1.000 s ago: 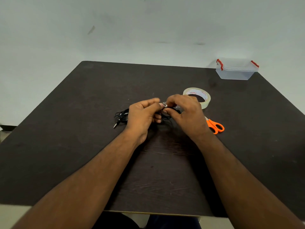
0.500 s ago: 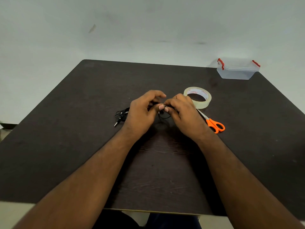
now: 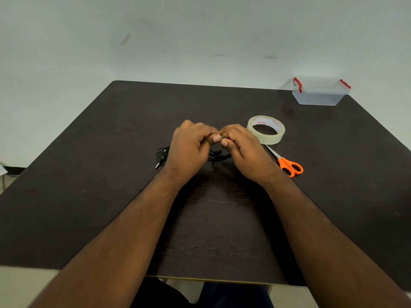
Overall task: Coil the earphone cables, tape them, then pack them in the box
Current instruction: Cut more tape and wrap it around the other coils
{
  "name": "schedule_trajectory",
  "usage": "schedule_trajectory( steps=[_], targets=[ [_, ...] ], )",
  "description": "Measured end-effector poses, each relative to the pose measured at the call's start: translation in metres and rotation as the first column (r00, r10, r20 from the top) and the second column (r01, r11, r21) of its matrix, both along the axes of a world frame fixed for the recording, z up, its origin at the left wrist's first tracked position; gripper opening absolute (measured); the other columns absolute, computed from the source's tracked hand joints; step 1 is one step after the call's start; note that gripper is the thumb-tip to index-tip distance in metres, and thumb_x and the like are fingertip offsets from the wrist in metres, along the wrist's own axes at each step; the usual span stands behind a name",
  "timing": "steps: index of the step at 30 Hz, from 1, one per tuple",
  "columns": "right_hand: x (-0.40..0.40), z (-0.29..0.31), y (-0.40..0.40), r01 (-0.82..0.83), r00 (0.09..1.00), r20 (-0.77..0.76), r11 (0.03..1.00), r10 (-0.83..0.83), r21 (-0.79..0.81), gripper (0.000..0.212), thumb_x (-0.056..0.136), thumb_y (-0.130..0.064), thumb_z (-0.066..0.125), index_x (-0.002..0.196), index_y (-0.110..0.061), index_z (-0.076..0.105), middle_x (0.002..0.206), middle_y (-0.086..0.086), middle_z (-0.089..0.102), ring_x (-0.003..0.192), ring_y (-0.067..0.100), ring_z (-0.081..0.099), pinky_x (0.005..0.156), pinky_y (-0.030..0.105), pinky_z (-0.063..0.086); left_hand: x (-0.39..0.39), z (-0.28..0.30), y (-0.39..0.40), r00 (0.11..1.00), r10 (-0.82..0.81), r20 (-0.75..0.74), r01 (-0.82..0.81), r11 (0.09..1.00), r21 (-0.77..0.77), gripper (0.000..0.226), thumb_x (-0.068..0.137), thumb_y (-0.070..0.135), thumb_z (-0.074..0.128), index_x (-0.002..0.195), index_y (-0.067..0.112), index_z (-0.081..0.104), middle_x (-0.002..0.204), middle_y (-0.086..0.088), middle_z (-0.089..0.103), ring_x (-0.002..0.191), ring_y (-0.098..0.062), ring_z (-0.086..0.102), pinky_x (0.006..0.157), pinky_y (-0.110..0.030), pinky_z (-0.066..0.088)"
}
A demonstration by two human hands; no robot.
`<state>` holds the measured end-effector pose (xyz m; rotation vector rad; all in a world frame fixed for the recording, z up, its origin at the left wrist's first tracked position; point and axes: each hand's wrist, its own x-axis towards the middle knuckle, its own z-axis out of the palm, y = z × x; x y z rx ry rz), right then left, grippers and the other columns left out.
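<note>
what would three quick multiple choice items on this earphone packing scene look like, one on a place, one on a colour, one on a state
1. Where is the tape roll?
A. inside the box
B. on the table, beyond the scissors
C. in the left hand

2. What colour are the scissors handles?
A. orange
B. blue
C. black

3. What state is the box in?
A. lid off, cables inside
B. tipped on its side
C. lid on, nothing visible inside

Answers: 1 B, the roll lies flat on the table past the blades. 2 A, both loops are orange. 3 C, the lid with red clips sits on the clear box.

red brand print inside tape roll (image 3: 266, 129), not legible
</note>
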<state>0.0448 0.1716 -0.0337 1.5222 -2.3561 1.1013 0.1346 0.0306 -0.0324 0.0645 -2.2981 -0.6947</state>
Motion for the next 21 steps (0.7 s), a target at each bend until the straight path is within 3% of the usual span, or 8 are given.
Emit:
schedule_trajectory(
  steps=[3, 6, 9, 12, 14, 16, 18, 21],
  targets=[
    [0.002, 0.003, -0.001, -0.023, 0.984, 0.174, 0.993, 0.043, -0.115, 0.015, 0.096, -0.018, 0.052, 0.090, -0.009, 0.063, 0.096, 0.008, 0.064, 0.090, 0.015, 0.057, 0.080, 0.030, 0.046, 0.001, 0.000, 0.002, 0.999, 0.037, -0.029, -0.032, 0.987, 0.155, 0.015, 0.089, 0.030, 0.062, 0.085, 0.022, 0.074, 0.080, 0.015, 0.065, 0.089, -0.020, 0.055, 0.081, -0.054, 0.043],
    [0.008, 0.005, 0.002, -0.001, 0.916, 0.397, 0.990, 0.059, -0.145, 0.017, 0.096, -0.017, 0.056, 0.084, -0.008, 0.063, 0.089, 0.012, 0.067, 0.083, 0.017, 0.061, 0.077, 0.034, 0.048, 0.007, 0.001, 0.009, 0.999, 0.032, 0.001, -0.031, 0.969, 0.245, 0.015, 0.088, 0.031, 0.061, 0.083, 0.023, 0.073, 0.083, 0.019, 0.065, 0.096, -0.019, 0.056, 0.087, -0.056, 0.042],
    [0.014, 0.011, 0.003, 0.003, 0.916, 0.393, 0.980, 0.077, -0.199, 0.020, 0.097, -0.012, 0.054, 0.081, -0.002, 0.062, 0.078, 0.009, 0.068, 0.079, 0.030, 0.064, 0.076, 0.043, 0.052, 0.012, 0.011, 0.014, 0.999, -0.005, 0.043, -0.009, 0.947, 0.322, 0.013, 0.090, 0.018, 0.064, 0.081, 0.016, 0.074, 0.080, 0.013, 0.068, 0.089, -0.015, 0.062, 0.086, -0.048, 0.047],
    [0.022, 0.022, 0.004, 0.000, 0.871, 0.465, 0.947, 0.157, -0.321, 0.023, 0.097, -0.011, 0.054, 0.077, -0.004, 0.061, 0.071, 0.009, 0.066, 0.069, 0.026, 0.062, 0.069, 0.044, 0.053, 0.018, 0.032, 0.015, 0.991, -0.126, 0.049, 0.073, 0.805, 0.588, 0.019, 0.091, 0.013, 0.064, 0.073, 0.014, 0.072, 0.064, 0.011, 0.067, 0.066, -0.002, 0.061, 0.067, -0.025, 0.050],
    [0.023, 0.032, 0.004, 0.005, 0.756, 0.606, 0.923, 0.249, -0.385, 0.025, 0.096, -0.017, 0.056, 0.075, -0.006, 0.064, 0.074, 0.010, 0.070, 0.068, 0.021, 0.066, 0.059, 0.036, 0.055, 0.019, 0.044, 0.013, 0.984, -0.172, 0.048, 0.093, 0.724, 0.683, 0.022, 0.090, 0.015, 0.066, 0.072, 0.006, 0.073, 0.063, -0.004, 0.069, 0.062, -0.010, 0.062, 0.063, -0.025, 0.052],
    [0.020, 0.041, 0.002, 0.012, 0.600, 0.752, 0.937, 0.273, -0.350, 0.027, 0.094, -0.024, 0.058, 0.075, -0.007, 0.067, 0.078, 0.011, 0.072, 0.068, 0.021, 0.070, 0.052, 0.032, 0.055, 0.017, 0.049, 0.009, 0.982, -0.178, 0.062, 0.079, 0.687, 0.723, 0.023, 0.088, 0.016, 0.068, 0.072, 0.000, 0.073, 0.065, -0.015, 0.070, 0.060, -0.018, 0.064, 0.062, -0.027, 0.055],
    [0.015, 0.038, -0.004, 0.042, 0.521, 0.836, 0.974, 0.170, -0.224, 0.027, 0.095, -0.023, 0.059, 0.075, -0.006, 0.066, 0.077, 0.012, 0.070, 0.068, 0.022, 0.069, 0.051, 0.033, 0.057, 0.011, 0.043, 0.004, 0.981, -0.127, 0.145, -0.010, 0.716, 0.698, 0.023, 0.086, 0.016, 0.070, 0.070, 0.001, 0.074, 0.068, -0.018, 0.071, 0.060, -0.019, 0.064, 0.066, -0.031, 0.055],
    [0.014, 0.018, -0.016, 0.186, 0.650, 0.733, 0.977, -0.199, 0.100, 0.023, 0.093, -0.020, 0.061, 0.079, -0.001, 0.066, 0.075, 0.012, 0.063, 0.060, 0.024, 0.062, 0.057, 0.038, 0.059, -0.002, 0.020, -0.003, 0.886, 0.046, 0.461, -0.250, 0.885, 0.392, 0.018, 0.084, 0.025, 0.071, 0.079, 0.010, 0.077, 0.082, -0.015, 0.074, 0.072, -0.018, 0.065, 0.074, -0.035, 0.054]
  ],
)
